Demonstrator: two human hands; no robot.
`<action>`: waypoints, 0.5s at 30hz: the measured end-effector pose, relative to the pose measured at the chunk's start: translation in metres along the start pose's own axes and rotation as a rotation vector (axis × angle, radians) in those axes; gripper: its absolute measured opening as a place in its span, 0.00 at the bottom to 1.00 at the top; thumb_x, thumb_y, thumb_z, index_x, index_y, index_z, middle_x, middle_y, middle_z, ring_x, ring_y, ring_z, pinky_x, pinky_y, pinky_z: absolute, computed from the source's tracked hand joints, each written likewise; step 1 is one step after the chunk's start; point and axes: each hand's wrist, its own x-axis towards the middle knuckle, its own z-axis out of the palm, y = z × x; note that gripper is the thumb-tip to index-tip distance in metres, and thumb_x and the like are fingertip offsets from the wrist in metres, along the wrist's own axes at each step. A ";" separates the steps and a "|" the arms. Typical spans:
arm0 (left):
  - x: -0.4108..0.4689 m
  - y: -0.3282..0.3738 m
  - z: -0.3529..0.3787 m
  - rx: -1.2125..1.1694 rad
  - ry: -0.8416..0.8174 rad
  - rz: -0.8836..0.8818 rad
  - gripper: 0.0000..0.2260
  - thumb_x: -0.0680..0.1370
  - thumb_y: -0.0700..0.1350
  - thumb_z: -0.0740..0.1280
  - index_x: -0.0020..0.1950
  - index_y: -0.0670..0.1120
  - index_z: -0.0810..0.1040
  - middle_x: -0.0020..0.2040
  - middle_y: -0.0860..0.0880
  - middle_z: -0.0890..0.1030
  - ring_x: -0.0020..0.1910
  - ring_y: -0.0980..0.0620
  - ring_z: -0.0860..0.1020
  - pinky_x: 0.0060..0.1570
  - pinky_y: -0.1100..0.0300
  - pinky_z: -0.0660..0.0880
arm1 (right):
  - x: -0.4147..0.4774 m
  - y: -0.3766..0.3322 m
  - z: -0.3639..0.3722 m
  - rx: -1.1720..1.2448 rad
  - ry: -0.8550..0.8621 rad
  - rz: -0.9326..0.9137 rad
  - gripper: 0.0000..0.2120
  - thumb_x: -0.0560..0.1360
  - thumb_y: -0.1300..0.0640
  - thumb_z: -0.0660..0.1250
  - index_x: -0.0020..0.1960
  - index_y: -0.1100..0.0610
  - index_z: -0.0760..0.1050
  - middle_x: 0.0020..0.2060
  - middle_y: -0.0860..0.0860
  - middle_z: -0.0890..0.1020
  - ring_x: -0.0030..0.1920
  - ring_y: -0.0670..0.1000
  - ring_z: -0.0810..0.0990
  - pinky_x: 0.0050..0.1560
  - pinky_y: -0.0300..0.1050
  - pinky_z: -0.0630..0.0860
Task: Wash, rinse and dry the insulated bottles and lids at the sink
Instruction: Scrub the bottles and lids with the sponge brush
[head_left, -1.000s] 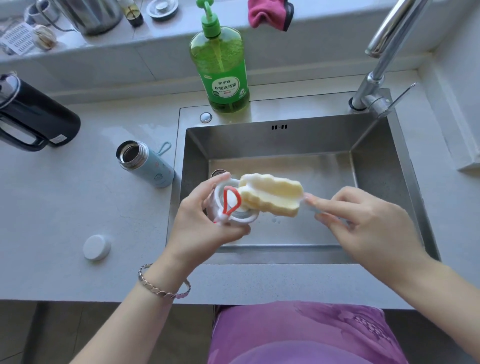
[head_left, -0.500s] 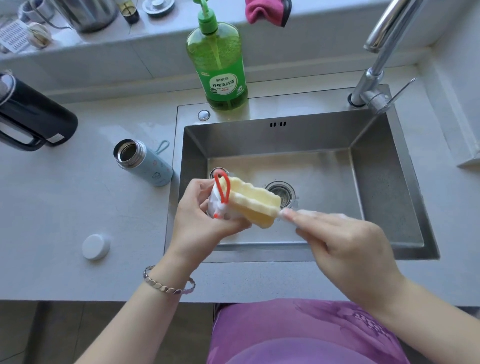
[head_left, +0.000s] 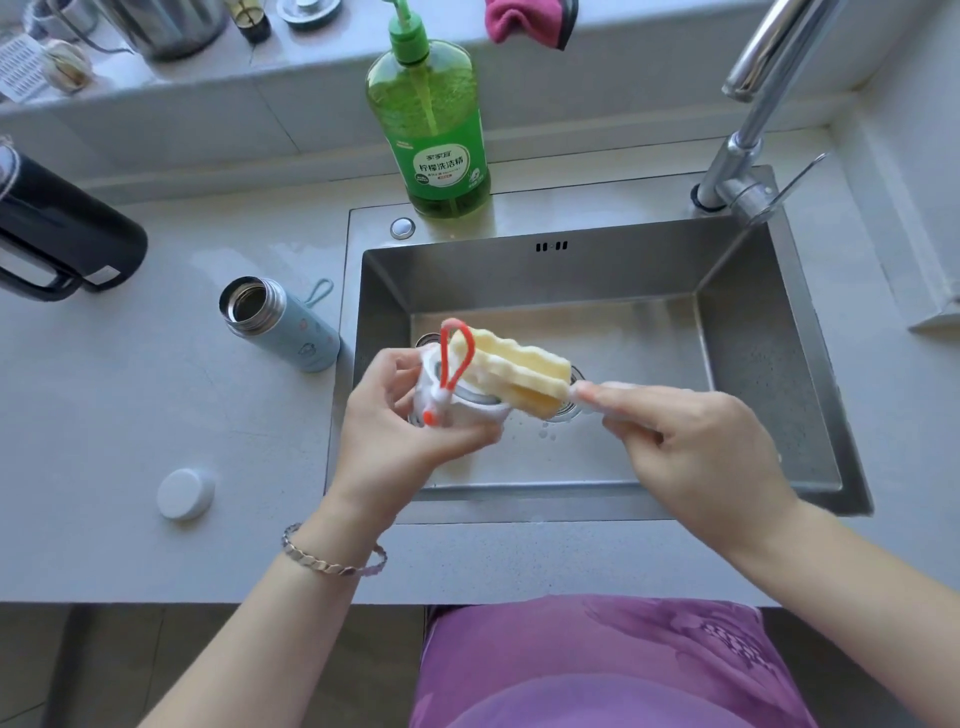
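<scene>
Over the steel sink (head_left: 769, 364), my left hand (head_left: 400, 421) grips a white bottle lid (head_left: 462, 410) with a red loop strap (head_left: 457, 353). My right hand (head_left: 696, 447) holds the handle of a sponge brush; its yellow sponge head (head_left: 514, 371) presses against the lid's inside. A light blue insulated bottle (head_left: 283, 327) stands open on the counter left of the sink. A small white lid (head_left: 184, 493) lies on the counter nearer to me. A black insulated bottle (head_left: 57, 228) lies at the far left.
A green dish soap bottle (head_left: 431, 124) stands behind the sink. The tap (head_left: 753, 124) rises at the back right. A pink cloth (head_left: 519, 21) hangs on the ledge, with a steel kettle (head_left: 161, 23) and small items further left.
My left hand has turned the lid, so the red loop now points up. The sponge brush has shifted a little against it.
</scene>
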 end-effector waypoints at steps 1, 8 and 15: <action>0.001 -0.001 -0.002 -0.020 0.015 -0.004 0.28 0.54 0.40 0.80 0.51 0.47 0.75 0.46 0.52 0.84 0.46 0.56 0.82 0.45 0.62 0.79 | -0.004 -0.001 0.001 0.011 -0.020 -0.005 0.17 0.68 0.63 0.67 0.53 0.49 0.82 0.44 0.46 0.85 0.41 0.49 0.84 0.27 0.43 0.77; -0.003 -0.006 0.001 -0.002 -0.017 -0.026 0.30 0.52 0.45 0.83 0.49 0.50 0.75 0.45 0.55 0.84 0.47 0.57 0.82 0.43 0.64 0.78 | -0.006 0.003 0.005 0.123 -0.084 0.129 0.16 0.68 0.60 0.66 0.52 0.48 0.82 0.46 0.43 0.84 0.44 0.47 0.83 0.36 0.47 0.76; -0.004 -0.007 0.002 0.030 -0.062 -0.019 0.28 0.54 0.40 0.83 0.48 0.50 0.75 0.46 0.55 0.83 0.47 0.56 0.82 0.44 0.61 0.79 | -0.002 -0.001 0.003 0.142 -0.084 0.040 0.16 0.67 0.64 0.67 0.52 0.52 0.82 0.45 0.46 0.85 0.49 0.42 0.80 0.36 0.41 0.75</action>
